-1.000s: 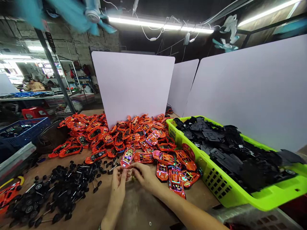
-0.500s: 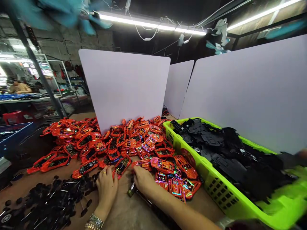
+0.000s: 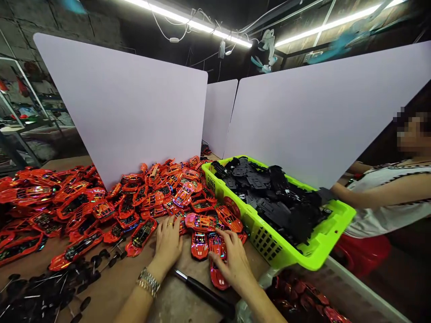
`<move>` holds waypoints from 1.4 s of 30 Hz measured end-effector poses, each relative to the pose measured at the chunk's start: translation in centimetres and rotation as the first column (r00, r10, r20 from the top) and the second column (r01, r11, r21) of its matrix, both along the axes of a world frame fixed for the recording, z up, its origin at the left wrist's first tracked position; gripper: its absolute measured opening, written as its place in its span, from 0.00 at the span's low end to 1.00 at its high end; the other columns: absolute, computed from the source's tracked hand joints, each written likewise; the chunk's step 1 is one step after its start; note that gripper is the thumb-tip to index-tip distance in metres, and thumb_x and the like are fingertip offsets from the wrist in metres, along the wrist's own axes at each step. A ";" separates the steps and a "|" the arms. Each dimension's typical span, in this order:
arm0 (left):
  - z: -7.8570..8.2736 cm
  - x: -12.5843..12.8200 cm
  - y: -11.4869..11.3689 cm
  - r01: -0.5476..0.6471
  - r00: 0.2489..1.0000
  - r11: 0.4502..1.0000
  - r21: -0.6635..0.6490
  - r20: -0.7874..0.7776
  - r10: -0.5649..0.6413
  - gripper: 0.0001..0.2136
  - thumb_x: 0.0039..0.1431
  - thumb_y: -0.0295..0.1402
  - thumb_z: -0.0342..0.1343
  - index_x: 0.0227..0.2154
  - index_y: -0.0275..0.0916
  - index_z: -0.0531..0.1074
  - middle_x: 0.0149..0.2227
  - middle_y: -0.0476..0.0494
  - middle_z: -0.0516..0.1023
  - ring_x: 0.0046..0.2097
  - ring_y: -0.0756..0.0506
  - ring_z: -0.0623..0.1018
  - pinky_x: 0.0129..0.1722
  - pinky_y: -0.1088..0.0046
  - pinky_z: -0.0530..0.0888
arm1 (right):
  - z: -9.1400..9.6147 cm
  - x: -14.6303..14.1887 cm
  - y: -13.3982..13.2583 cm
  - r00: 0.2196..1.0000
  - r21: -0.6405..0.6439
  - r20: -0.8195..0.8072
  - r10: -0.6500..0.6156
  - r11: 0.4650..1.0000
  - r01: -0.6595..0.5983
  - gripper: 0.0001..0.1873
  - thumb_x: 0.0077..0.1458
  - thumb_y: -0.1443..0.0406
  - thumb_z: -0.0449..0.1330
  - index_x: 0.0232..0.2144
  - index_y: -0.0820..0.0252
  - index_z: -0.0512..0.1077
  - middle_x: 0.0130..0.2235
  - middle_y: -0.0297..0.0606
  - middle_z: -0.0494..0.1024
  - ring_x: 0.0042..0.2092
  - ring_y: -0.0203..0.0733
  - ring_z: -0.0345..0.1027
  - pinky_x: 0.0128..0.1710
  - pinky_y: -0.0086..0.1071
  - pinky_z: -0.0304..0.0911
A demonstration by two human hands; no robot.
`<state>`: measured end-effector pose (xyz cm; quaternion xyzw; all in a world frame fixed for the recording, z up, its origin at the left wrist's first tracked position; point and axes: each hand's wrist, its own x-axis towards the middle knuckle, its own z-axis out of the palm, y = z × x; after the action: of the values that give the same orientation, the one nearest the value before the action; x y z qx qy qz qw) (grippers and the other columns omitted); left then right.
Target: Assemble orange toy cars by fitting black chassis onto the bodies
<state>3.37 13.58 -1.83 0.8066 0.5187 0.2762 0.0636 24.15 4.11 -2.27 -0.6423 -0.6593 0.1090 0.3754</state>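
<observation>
My left hand (image 3: pixel 169 244), with a ring and a metal watch, lies with its fingers stretched out against the front of a heap of shiny orange-red toy car bodies (image 3: pixel 183 193). One upturned body (image 3: pixel 143 235) lies just left of it. My right hand (image 3: pixel 235 258) reaches over more bodies, its thumb and fingers apart. Its thumb touches a red toy car body (image 3: pixel 219 276); another body (image 3: pixel 199 246) lies between my hands. On the table below them rests a black-handled tool (image 3: pixel 205 291) with a metal tip.
A lime-green basket (image 3: pixel 266 244) of black plastic parts (image 3: pixel 269 188) stands at right. Black wheels on metal axles (image 3: pixel 37 291) lie front left. White panels (image 3: pixel 134 112) rise behind. A co-worker's arm (image 3: pixel 380 197) reaches toward the basket. A bin of red parts (image 3: pixel 306 294) sits lower right.
The view has swung right, bringing the co-worker into sight. My left hand has moved off the upturned car body. My right hand has moved onto the bodies at its right.
</observation>
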 end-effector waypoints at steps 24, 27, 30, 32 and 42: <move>1.0 -2.7 4.9 -0.048 0.993 0.998 0.048 -0.101 0.052 0.23 0.57 0.25 0.51 0.57 0.40 0.68 0.61 0.30 0.67 0.61 0.32 0.67 0.59 0.46 0.63 | -1.7 0.8 2.8 0.993 0.137 -0.047 0.104 0.986 -0.097 0.24 0.55 0.75 0.53 0.53 0.57 0.69 0.57 0.49 0.65 0.59 0.51 0.62 0.58 0.50 0.63; 2.4 0.7 4.9 -0.022 0.999 0.990 0.142 -0.032 0.027 0.22 0.61 0.29 0.48 0.58 0.37 0.65 0.62 0.27 0.64 0.63 0.31 0.65 0.59 0.45 0.63 | 0.3 0.6 2.0 0.991 0.112 -0.037 0.127 0.986 -0.123 0.27 0.56 0.72 0.57 0.58 0.57 0.65 0.60 0.50 0.63 0.62 0.53 0.58 0.61 0.52 0.59; 5.4 5.9 4.6 0.189 0.975 0.967 0.172 0.085 -0.206 0.22 0.64 0.35 0.47 0.60 0.38 0.61 0.61 0.31 0.65 0.63 0.35 0.64 0.60 0.48 0.65 | 4.5 1.6 -0.3 0.980 0.085 -0.029 0.199 0.977 -0.196 0.32 0.55 0.70 0.61 0.61 0.53 0.61 0.63 0.47 0.61 0.64 0.51 0.56 0.63 0.48 0.57; 7.6 9.8 4.5 0.307 0.934 0.932 0.195 0.128 -0.334 0.21 0.65 0.36 0.48 0.60 0.39 0.61 0.61 0.32 0.64 0.64 0.36 0.63 0.62 0.49 0.63 | 7.7 3.8 -1.6 0.972 0.086 -0.034 0.234 0.969 -0.230 0.29 0.58 0.68 0.60 0.61 0.50 0.62 0.62 0.44 0.63 0.63 0.47 0.59 0.62 0.44 0.59; 15.9 20.5 4.5 0.540 0.811 0.815 0.211 0.129 -0.571 0.16 0.61 0.33 0.54 0.52 0.40 0.70 0.56 0.37 0.71 0.60 0.38 0.69 0.60 0.54 0.65 | 15.9 16.5 -4.4 0.990 0.133 -0.058 0.129 0.984 -0.120 0.16 0.64 0.61 0.55 0.53 0.50 0.71 0.50 0.42 0.73 0.50 0.47 0.70 0.51 0.41 0.67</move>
<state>23.83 18.12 14.08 0.8960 0.2268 0.3613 0.1230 40.68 -0.28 13.62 -0.5700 -0.6910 0.1106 0.4306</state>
